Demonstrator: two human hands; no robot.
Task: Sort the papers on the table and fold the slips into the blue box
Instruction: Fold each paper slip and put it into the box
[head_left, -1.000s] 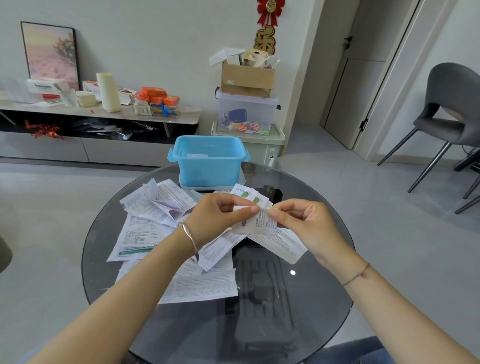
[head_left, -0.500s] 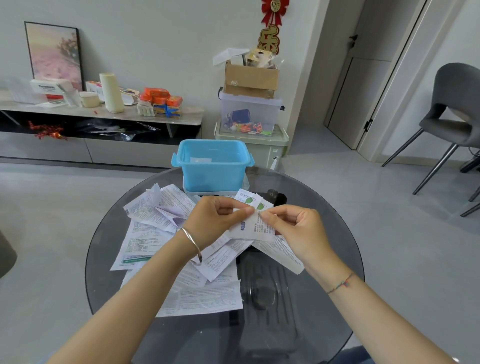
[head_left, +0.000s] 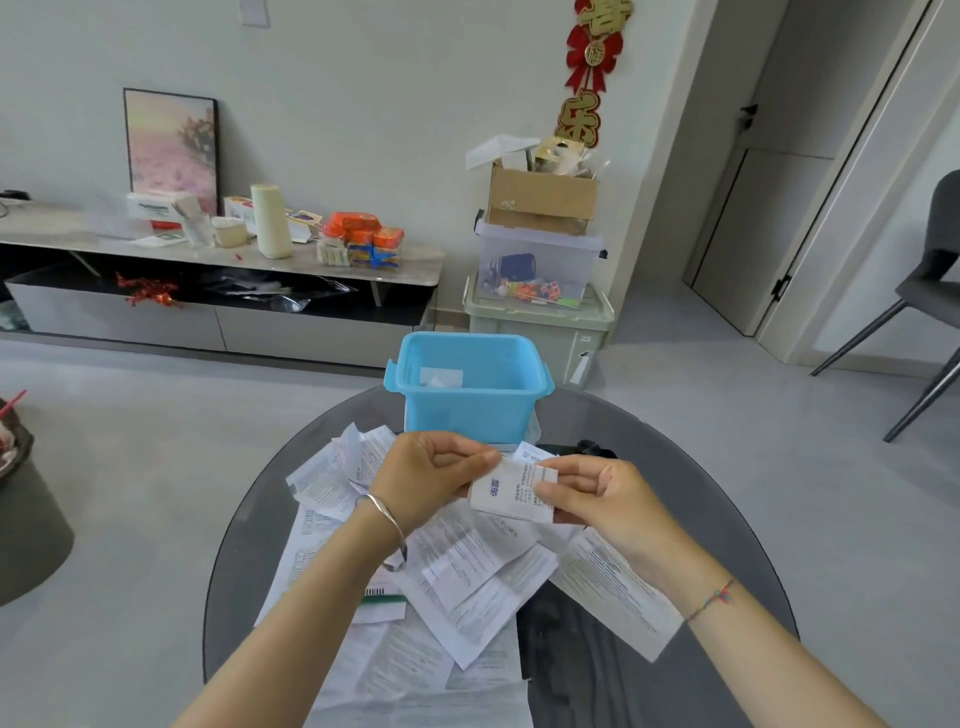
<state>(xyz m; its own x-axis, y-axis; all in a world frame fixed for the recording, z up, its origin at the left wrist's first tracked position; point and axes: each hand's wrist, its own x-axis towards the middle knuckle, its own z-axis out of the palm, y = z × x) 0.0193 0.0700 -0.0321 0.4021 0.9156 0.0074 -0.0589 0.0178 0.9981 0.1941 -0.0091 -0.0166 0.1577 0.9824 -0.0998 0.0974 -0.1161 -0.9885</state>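
Head view shows the round glass desk mostly covered by a loose pile of papers, unsorted. Beyond it, the blue box holds what looks like one folded slip. Left hand and right hand both pinch a small slip, mid-fold; most work remains.
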